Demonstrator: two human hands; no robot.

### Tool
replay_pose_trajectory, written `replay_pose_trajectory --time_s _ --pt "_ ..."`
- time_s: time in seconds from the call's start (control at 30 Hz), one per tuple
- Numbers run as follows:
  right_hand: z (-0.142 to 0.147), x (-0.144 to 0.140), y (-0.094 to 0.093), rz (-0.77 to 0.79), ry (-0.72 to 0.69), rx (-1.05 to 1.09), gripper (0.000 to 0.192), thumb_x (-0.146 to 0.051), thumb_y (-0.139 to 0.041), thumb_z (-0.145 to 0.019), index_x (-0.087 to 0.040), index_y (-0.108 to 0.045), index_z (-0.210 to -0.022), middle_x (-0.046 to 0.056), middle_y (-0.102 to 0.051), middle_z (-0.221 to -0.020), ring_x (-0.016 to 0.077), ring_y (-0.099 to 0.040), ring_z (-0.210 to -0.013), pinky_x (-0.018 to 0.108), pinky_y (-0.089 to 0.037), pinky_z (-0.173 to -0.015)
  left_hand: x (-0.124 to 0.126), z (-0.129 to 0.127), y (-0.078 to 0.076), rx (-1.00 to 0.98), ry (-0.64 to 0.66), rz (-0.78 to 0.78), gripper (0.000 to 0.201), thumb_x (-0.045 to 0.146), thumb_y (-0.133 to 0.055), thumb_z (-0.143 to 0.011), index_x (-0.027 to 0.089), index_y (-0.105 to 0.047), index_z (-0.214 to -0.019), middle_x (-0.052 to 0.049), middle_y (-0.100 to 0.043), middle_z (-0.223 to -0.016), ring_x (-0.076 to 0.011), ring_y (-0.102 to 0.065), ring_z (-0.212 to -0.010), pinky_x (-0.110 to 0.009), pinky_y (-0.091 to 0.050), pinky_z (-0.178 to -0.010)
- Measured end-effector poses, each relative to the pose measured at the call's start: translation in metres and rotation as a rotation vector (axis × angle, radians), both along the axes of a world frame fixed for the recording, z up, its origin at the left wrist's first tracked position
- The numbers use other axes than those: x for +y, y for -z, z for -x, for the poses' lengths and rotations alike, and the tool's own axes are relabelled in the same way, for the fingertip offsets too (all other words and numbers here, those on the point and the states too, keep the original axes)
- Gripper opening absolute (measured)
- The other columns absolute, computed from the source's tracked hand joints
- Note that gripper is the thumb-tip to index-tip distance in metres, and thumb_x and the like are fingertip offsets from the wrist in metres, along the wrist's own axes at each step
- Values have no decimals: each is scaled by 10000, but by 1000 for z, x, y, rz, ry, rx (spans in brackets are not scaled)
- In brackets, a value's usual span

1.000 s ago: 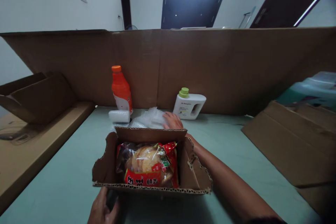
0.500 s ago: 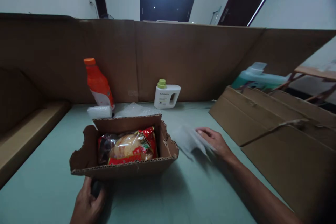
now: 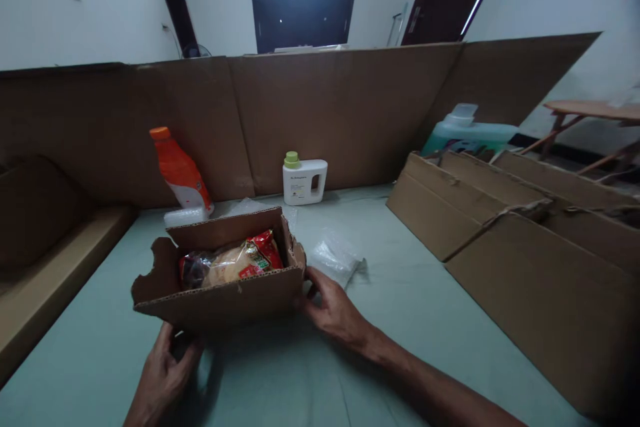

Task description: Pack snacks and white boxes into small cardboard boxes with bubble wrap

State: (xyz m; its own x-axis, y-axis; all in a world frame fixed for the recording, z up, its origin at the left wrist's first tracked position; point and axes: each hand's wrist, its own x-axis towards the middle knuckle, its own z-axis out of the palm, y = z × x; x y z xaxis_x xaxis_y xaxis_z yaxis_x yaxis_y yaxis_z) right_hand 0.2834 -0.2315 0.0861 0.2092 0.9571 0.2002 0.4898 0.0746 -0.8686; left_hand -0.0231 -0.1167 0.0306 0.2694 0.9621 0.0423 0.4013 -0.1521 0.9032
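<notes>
An open cardboard box point(image 3: 220, 300) with torn flaps sits on the green table point(image 3: 400, 320), a red snack bag point(image 3: 233, 263) lying inside it. My left hand point(image 3: 163, 373) grips the box's near left bottom corner. My right hand point(image 3: 333, 310) holds the box's right side. A crumpled piece of clear bubble wrap point(image 3: 336, 257) lies on the table just beyond my right hand, apart from it.
An orange bottle point(image 3: 177, 170) leans at the back left with a white roll point(image 3: 185, 217) at its foot. A white jug with a green cap point(image 3: 303, 180) stands against the cardboard wall point(image 3: 350, 107). Flattened cardboard boxes point(image 3: 525, 247) lie on the right, a teal container point(image 3: 470, 133) behind them.
My right hand drew bubble wrap from behind the box to the right, let it go on the table, then came back to the box's right side. My left hand stayed on the box.
</notes>
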Motion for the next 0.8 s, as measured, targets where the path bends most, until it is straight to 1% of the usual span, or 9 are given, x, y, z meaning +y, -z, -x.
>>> replay_pose_trajectory --time_s 0.13,0.23,0.33,0.43,0.5,0.57,0.67,0.73,0.8 --pt "-13 18 2 -19 82 -11 455 -209 -509 -858 -179 -607 -1301 104 -712 -1184 226 -675 -955 374 -549 -814 12 -38 -8 -59 34 16 602 477 -714 -718 200 -563 -1232 -107 -700 -1148 -306 -684 -1057 -386 -574 -869" --pt "-31 11 -2 -114 165 -157 427 -232 -510 -884 -202 -616 -1297 113 -661 -1305 252 -620 -1163 423 -511 -964 22 -57 -7 -122 50 81 771 487 -688 -734 215 -423 -1405 -148 -601 -1342 -308 -635 -1183 -430 -522 -996" --pt "-59 -1 -2 -189 351 -445 385 -317 -543 -905 -205 -651 -1257 125 -616 -1379 286 -548 -1273 487 -429 -1073 21 -51 4 -141 6 140 929 526 -715 -707 218 -322 -1491 -185 -531 -1431 -340 -567 -1285 -498 -456 -1088" --pt "-89 1 6 -20 473 -570 496 -426 -638 -820 -171 -665 -1245 159 -608 -1397 348 -552 -1272 521 -432 -1053 8 -33 18 -182 -36 151 962 556 -720 -724 221 -289 -1516 -204 -507 -1459 -361 -505 -1353 -557 -384 -1146" --pt "-103 9 13 85 503 -571 472 -428 -650 -775 -160 -707 -1159 170 -688 -1280 359 -623 -1172 500 -480 -987 -5 -23 25 -193 -24 156 919 545 -709 -758 237 -293 -1517 -198 -505 -1471 -360 -483 -1376 -574 -359 -1161" --pt "-109 13 15 103 510 -552 351 -388 -579 -806 -173 -743 -1029 140 -769 -1076 314 -703 -985 425 -538 -871 -17 -17 28 -160 8 140 859 528 -693 -787 249 -323 -1510 -188 -514 -1472 -364 -485 -1376 -580 -382 -1144" --pt "-95 -2 -2 55 501 -529 329 -356 -479 -869 -194 -746 -970 83 -786 -941 237 -718 -802 322 -554 -731 -37 -13 19 -67 65 62 714 528 -654 -822 267 -448 -1453 -160 -535 -1466 -378 -544 -1314 -563 -486 -1053" --pt "-74 -25 -23 13 446 -497 306 -374 -497 -891 -207 -743 -966 58 -781 -915 214 -708 -763 288 -550 -675 -49 -15 4 -18 126 -9 637 521 -630 -841 266 -510 -1413 -148 -541 -1464 -378 -573 -1279 -550 -519 -1014" --pt "-48 -51 -50 -32 341 -448 243 -362 -548 -895 -225 -742 -945 42 -774 -888 205 -705 -751 273 -553 -651 -60 -23 -16 7 214 -95 631 477 -638 -850 260 -495 -1425 -148 -531 -1471 -367 -569 -1283 -558 -502 -1036"
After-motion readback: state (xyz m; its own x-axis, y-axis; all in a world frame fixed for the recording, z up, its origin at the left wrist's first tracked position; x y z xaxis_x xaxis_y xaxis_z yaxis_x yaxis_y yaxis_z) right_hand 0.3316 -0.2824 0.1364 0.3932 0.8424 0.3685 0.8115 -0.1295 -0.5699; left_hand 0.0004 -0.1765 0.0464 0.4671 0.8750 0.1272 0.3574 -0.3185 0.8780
